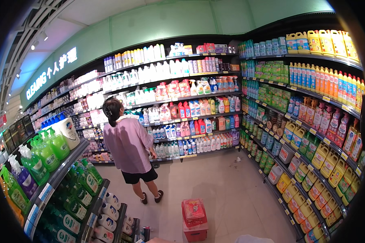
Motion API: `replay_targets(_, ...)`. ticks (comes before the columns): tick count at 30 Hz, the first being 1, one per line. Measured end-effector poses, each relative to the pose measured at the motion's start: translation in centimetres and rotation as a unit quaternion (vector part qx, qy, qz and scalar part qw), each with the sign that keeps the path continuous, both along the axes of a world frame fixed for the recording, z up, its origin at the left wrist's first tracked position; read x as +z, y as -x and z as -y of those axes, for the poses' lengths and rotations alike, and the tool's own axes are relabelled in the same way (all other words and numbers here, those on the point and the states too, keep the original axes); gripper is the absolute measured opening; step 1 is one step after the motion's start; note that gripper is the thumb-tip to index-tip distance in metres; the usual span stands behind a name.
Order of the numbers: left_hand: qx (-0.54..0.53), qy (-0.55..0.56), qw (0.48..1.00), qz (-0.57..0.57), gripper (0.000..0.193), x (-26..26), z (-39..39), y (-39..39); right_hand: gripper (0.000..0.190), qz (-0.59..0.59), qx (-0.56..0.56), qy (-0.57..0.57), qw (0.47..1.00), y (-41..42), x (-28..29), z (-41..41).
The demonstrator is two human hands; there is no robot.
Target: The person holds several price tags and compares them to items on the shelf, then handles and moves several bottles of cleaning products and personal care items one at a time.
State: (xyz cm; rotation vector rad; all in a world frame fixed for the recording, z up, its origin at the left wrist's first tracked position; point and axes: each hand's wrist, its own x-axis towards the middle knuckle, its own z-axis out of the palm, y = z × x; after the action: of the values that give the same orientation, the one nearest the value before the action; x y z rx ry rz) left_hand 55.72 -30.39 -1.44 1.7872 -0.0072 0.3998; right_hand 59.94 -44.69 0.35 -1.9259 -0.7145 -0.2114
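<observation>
Neither of my hands is in view; a sliver of bare skin [159, 240] and a patch of white cloth [253, 239] show at the bottom edge. Before me on the floor stands a red box [194, 227] with a red printed pack [194, 209] on top. Ahead and left, a person in a pink shirt [129, 145] and black shorts stands with their back to me, facing the wall shelves [170, 120] of spray bottles and cleaner bottles. At the left, green pump bottles [50, 152] line a nearer shelf.
Shelves of yellow detergent jugs [321, 155] and upright bottles [324, 79] run along the right. The left shelf's edge [45, 191] juts close by, with white bottles [108, 220] lower down. Small debris [238, 159] lies on the pale floor [225, 182] near the corner.
</observation>
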Motion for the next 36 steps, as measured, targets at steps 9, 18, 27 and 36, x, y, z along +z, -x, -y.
replay_targets(9, 0.004, 0.058, 0.998, -0.027, 0.028, -2.1, -0.7, -0.6, 0.028, 0.008, 0.004, -0.017, 1.000, -0.1, 0.7, 0.2)
replay_targets(18, 0.035, 0.079, 0.996, -0.006, 0.032, -1.6, 0.1, -0.6, 0.027, -0.003, -0.096, -0.088, 0.991, 0.0, -2.1, -1.8)
replay_targets(27, 0.057, 0.119, 0.989, -0.066, 0.035, -3.1, -0.2, -0.7, 0.027, -0.052, -0.137, -0.118, 0.982, 1.1, -1.9, -2.9)
replay_targets(36, 0.068, 0.088, 0.992, -0.061, 0.039, -1.7, 0.3, -0.2, 0.026, -0.018, -0.170, -0.094, 0.981, 1.3, -2.0, -3.4)
